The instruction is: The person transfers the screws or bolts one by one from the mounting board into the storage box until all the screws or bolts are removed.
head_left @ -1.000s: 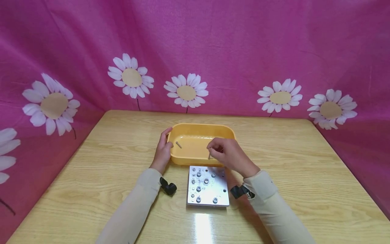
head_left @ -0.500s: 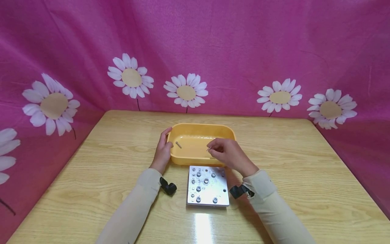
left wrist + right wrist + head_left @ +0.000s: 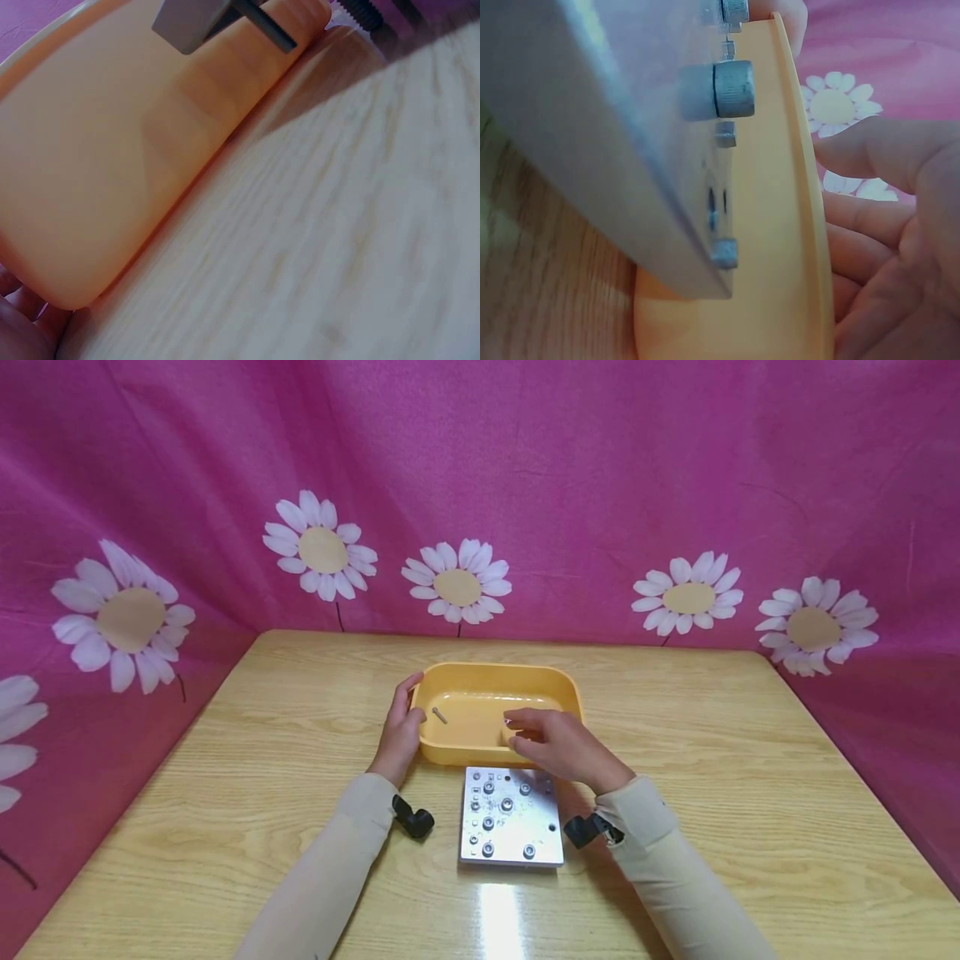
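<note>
My left hand [image 3: 400, 735] grips the left end of a yellow plastic tray [image 3: 465, 756], thumb over the near rim; in the left wrist view its fingers [image 3: 22, 319] show at the tray's lower corner. A screw [image 3: 439, 715] lies inside the tray at the left. My right hand [image 3: 566, 745] hangs over the tray's right half, thumb and forefinger apart. A tiny shiny spot sits by the forefinger tip, too small to tell what it is. In the right wrist view the tray wall hides the fingertips of my right hand [image 3: 900, 225].
A square metal plate [image 3: 517, 835] with several socket-head bolts and holes lies on the wooden table [image 3: 225, 827], just in front of the tray. Behind the table hangs a pink curtain [image 3: 570, 460] with white flowers.
My right thumb and forefinger have parted from a pinch on a screw, which first stood upright in them and then showed only as a small glint. The left hand has kept its hold.
</note>
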A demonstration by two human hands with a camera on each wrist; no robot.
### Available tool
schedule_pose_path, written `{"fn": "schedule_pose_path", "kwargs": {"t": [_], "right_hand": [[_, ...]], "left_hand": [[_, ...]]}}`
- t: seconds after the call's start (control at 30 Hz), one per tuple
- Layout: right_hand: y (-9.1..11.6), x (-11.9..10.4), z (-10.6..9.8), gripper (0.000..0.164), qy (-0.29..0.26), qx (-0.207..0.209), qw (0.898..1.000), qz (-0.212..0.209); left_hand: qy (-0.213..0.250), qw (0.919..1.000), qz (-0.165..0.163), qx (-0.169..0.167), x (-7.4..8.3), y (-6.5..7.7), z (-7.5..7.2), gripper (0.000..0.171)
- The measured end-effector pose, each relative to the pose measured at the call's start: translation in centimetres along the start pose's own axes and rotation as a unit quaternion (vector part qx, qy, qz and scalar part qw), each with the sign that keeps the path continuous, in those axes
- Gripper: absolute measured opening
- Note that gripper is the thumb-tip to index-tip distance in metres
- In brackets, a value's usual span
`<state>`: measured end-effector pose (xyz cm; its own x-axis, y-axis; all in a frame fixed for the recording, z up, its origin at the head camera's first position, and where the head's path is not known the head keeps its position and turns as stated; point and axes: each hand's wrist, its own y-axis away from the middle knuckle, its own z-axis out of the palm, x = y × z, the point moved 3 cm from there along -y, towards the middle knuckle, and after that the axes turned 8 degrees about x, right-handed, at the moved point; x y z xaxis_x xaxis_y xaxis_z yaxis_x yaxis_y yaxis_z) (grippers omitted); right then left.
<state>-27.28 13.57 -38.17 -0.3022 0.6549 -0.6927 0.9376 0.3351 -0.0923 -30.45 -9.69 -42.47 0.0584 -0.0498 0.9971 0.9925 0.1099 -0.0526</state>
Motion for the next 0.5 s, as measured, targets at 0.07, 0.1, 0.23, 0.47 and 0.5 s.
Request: {"fn": "schedule_pose_path", "kwargs": {"t": [0.07, 0.1, 0.23, 0.47, 0.5], "right_hand": [[0.0, 0.0, 0.0, 0.048, 0.0, -0.003, 1.0, -0.005], [0.0, 0.0, 0.0, 0.048, 0.0, -0.004, 1.0, -0.006], [0.0, 0.0, 0.0, 0.047, -0.002, -0.008, 1.0, -0.009], [0.0, 0.0, 0.0, 0.037, -0.007, -0.016, 1.0, -0.023], [0.0, -0.1, 0.0, 0.034, -0.008, -0.016, 0.999, -0.028]], "left_hand": [[0.003, 1.0, 0.001, 0.003, -0.7, -0.5, -0.1, 0.061], [0.004, 1.0, 0.001, 0.004, -1.1, -0.7, -0.1, 0.061], [-0.002, 0.9998, 0.01, 0.015, -1.9, -1.2, -0.1, 0.06], [-0.012, 0.9994, 0.022, 0.026, -2.0, -1.2, 0.0, 0.061], [-0.012, 0.9993, 0.024, 0.025, -1.9, -1.2, 0.0, 0.061]]}}
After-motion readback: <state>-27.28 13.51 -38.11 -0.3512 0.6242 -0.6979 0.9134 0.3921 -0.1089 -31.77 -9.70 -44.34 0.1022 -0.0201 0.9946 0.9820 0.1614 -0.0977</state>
